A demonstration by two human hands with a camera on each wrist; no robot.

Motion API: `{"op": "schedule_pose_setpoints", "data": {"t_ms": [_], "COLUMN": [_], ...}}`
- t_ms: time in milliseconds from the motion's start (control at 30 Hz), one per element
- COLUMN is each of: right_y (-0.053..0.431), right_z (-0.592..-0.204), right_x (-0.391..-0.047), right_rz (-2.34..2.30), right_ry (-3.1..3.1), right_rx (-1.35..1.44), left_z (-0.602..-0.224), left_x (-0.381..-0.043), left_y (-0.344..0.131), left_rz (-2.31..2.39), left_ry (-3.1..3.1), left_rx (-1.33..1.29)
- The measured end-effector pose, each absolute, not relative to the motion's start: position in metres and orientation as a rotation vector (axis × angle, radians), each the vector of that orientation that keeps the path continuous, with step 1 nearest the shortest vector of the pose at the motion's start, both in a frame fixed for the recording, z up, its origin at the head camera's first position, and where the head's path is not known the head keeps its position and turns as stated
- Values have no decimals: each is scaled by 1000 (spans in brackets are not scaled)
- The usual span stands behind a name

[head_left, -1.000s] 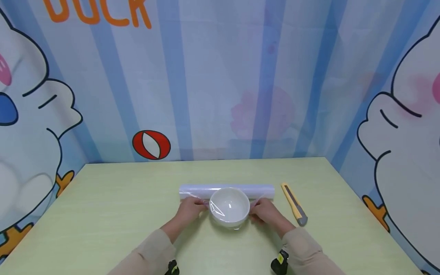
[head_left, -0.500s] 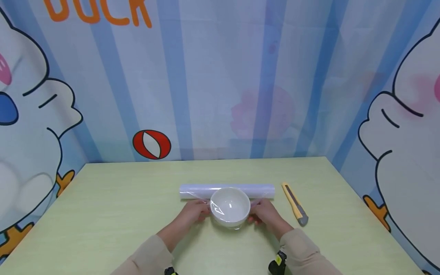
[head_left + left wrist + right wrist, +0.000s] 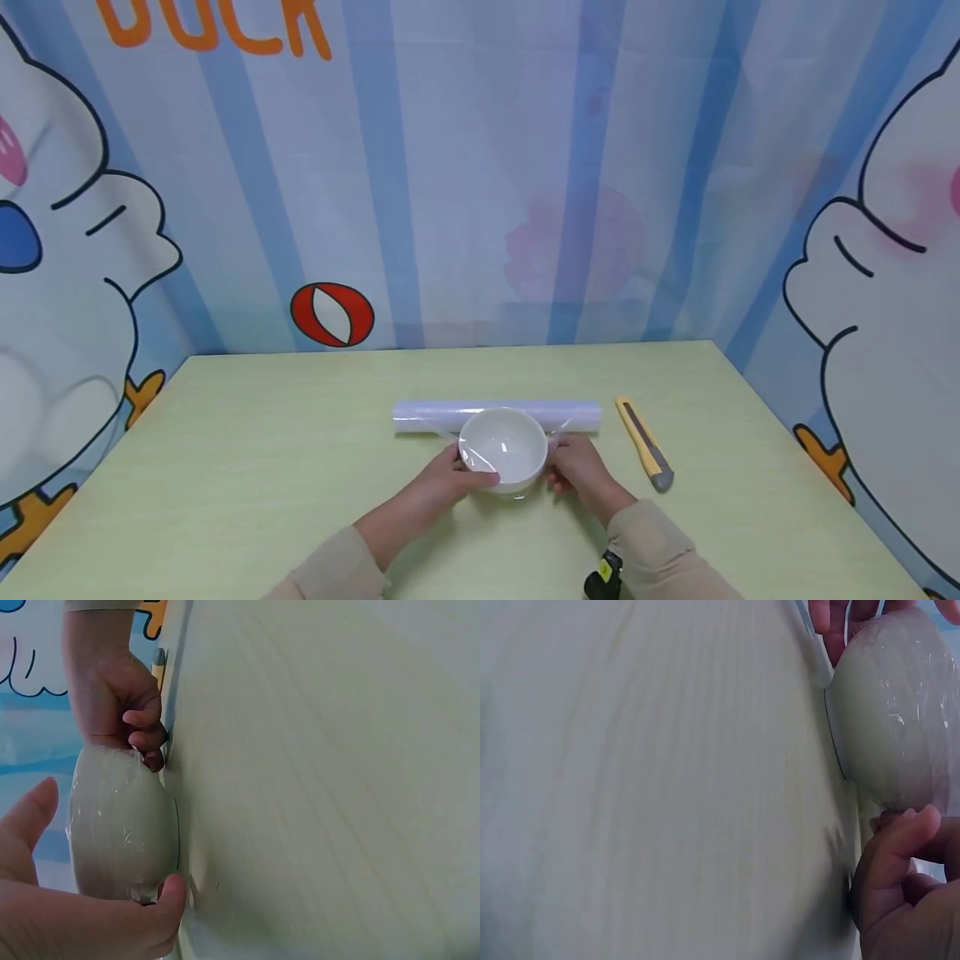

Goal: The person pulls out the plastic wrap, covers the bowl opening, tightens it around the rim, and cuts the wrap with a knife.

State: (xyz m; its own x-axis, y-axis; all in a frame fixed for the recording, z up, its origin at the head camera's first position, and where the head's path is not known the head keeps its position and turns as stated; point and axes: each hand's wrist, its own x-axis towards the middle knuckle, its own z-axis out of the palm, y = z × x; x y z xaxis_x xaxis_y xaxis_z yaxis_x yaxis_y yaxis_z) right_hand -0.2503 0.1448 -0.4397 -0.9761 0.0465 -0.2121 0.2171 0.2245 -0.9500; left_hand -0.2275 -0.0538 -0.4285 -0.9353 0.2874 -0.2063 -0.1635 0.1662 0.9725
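Observation:
A white bowl (image 3: 510, 443) stands on the table with clear cling film (image 3: 126, 838) stretched over its mouth and down its side. Behind it lies the cling film roll (image 3: 423, 417), which the sheet runs back toward. My left hand (image 3: 442, 490) is at the bowl's left side, fingers touching low near the base. Its thumb (image 3: 41, 806) is spread away from the wall in the left wrist view, overlapping the front rim in the head view. On the other side my right hand (image 3: 583, 468) pinches the film's edge close against the bowl, fingers curled.
A yellow and grey utility knife (image 3: 645, 446) lies to the right of the roll, beyond the right hand. The pale table (image 3: 285, 417) ends at a striped cartoon curtain (image 3: 480, 183) behind and at both sides.
My left hand has let go of the film at the left and moved forward along the bowl, its thumb now extended over the front rim. The right hand has barely moved.

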Motion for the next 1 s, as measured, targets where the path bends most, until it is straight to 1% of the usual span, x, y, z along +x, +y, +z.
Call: {"op": "schedule_pose_setpoints", "data": {"t_ms": [233, 567, 700, 900, 1000], "right_y": [150, 160, 159, 157, 158], "right_z": [-437, -424, -426, -429, -429], "right_x": [-249, -241, -243, -245, -243], "right_rz": [-1874, -1839, -1826, -1805, -1805], "right_ry": [2255, 2089, 2060, 2068, 2058], "right_rx": [188, 97, 84, 106, 97], "left_z": [-431, -427, -426, -425, -425], "left_x": [-225, -228, -228, -227, -227], "left_y": [-50, -52, -54, -55, -55], "left_rz": [1828, 1795, 1776, 1717, 1714], "left_ry": [2213, 2248, 2268, 2300, 2300], "left_rx": [247, 295, 274, 154, 181]}}
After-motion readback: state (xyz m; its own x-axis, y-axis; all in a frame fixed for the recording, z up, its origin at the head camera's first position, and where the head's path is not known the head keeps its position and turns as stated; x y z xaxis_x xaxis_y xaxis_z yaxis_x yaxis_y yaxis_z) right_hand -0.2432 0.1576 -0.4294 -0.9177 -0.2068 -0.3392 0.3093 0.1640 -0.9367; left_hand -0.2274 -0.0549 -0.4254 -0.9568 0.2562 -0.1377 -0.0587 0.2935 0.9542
